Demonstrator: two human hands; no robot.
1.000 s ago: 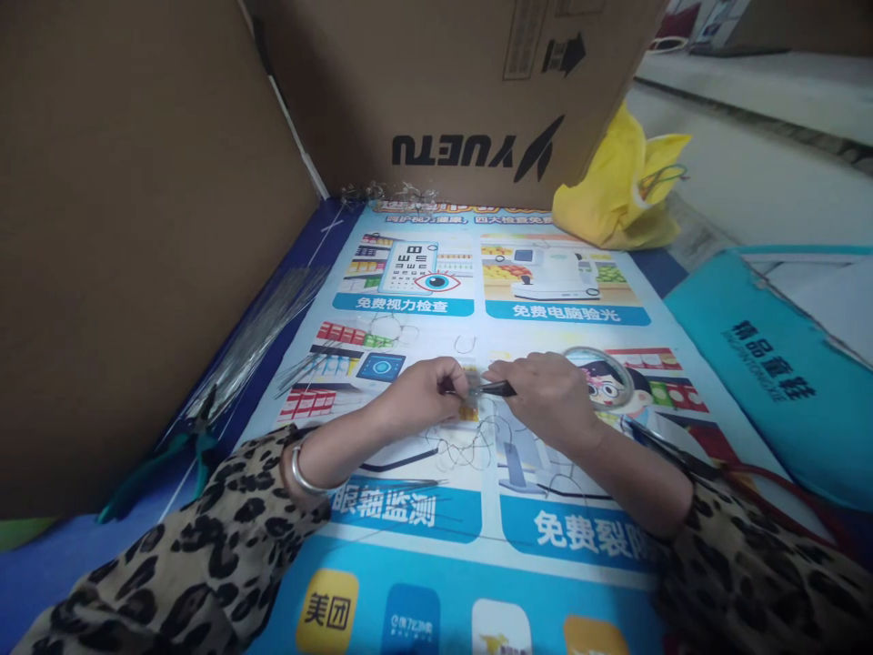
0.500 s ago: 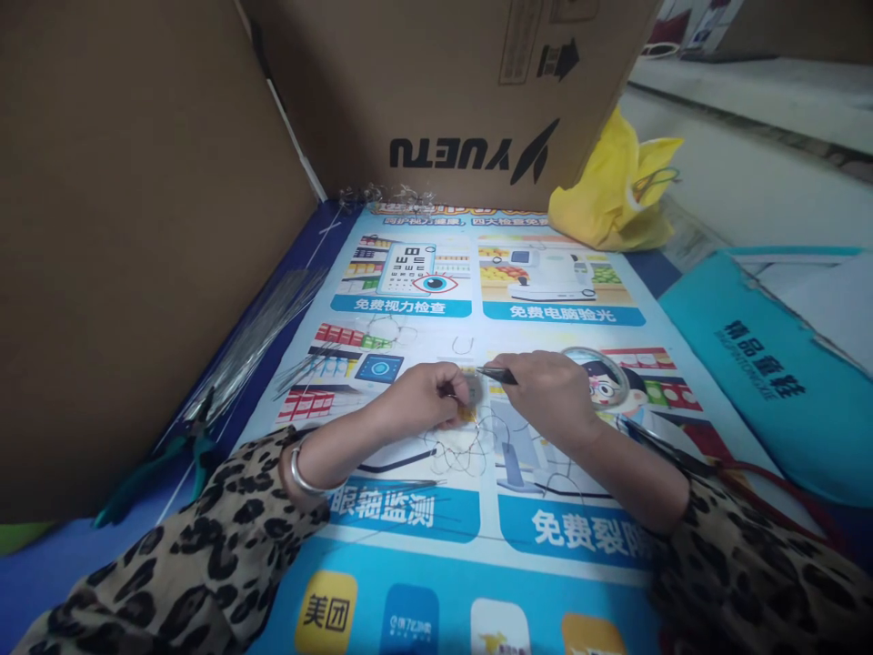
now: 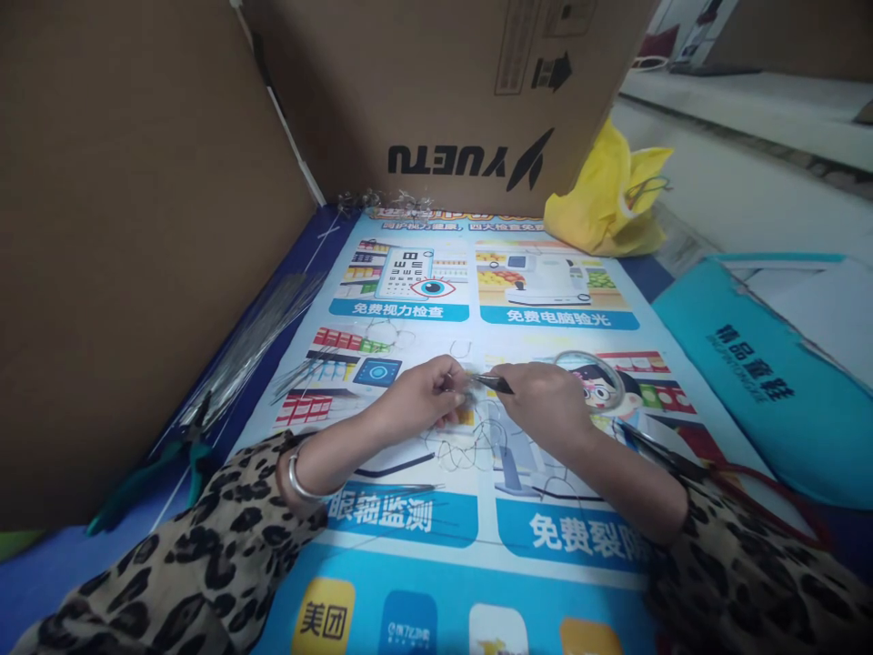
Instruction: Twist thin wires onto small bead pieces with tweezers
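Observation:
My left hand point(image 3: 429, 396) is closed in a pinch over the middle of the printed poster, on what looks like thin wire; the fingers hide most of it. Just below the fingertips lies a bent wire piece point(image 3: 470, 446) with several loops. Whether it joins the wire in my fingers, I cannot tell. My right hand point(image 3: 549, 400) grips a pair of pliers point(image 3: 495, 383), its handles mostly covered by the palm. The slim metal jaws point left and reach close to my left fingertips. A small U-shaped wire point(image 3: 460, 348) lies just beyond.
Teal-handled pliers point(image 3: 195, 450) and a bundle of straight wires point(image 3: 252, 341) lie at left. Cardboard walls point(image 3: 436, 100) stand left and behind, with bent wire pieces point(image 3: 382, 200) at their foot. At right are a yellow bag point(image 3: 607, 200), a turquoise box point(image 3: 750, 364) and a red-handled tool point(image 3: 770, 491).
The plier jaws have tilted slightly and come nearer my left fingertips. My left fingers have shifted a little. The whole view has moved slightly.

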